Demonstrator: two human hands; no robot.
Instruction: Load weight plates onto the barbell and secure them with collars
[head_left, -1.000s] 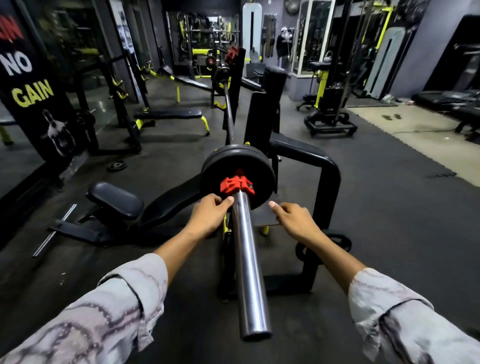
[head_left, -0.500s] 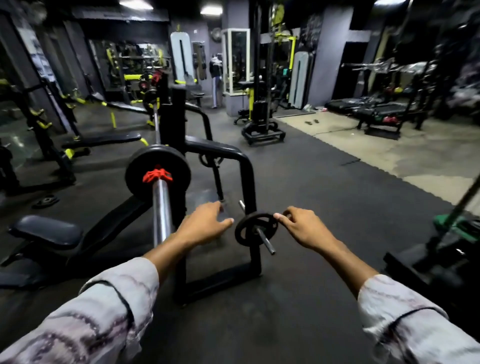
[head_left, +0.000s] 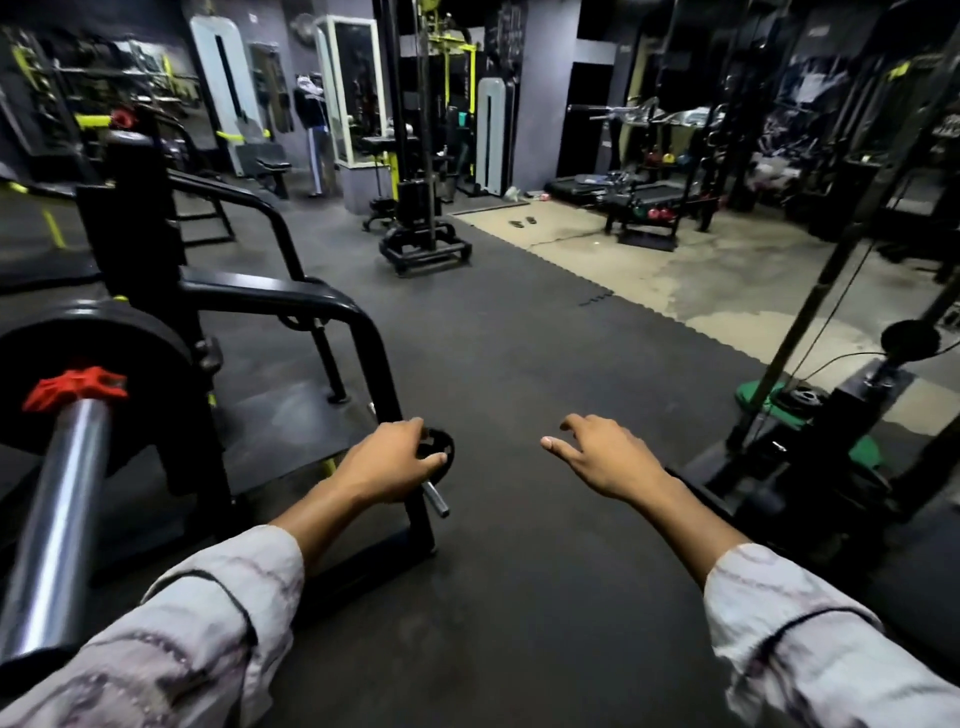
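Two hands | left hand (head_left: 387, 460) on small plate (head_left: 437, 451) (fingers curled) | right hand (head_left: 605, 457) empty

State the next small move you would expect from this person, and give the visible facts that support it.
Probably the left hand closes on the small plate and slides it off the peg. The fingers already lie over it. The right hand hangs open, empty. The barbell carries one plate behind a red collar.

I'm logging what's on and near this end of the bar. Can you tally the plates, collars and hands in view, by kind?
Large black plate on the bar: 1
Small black plate on the rack peg: 1
Red collar on the bar: 1
Bare hands, left hand and right hand: 2
Total: 5
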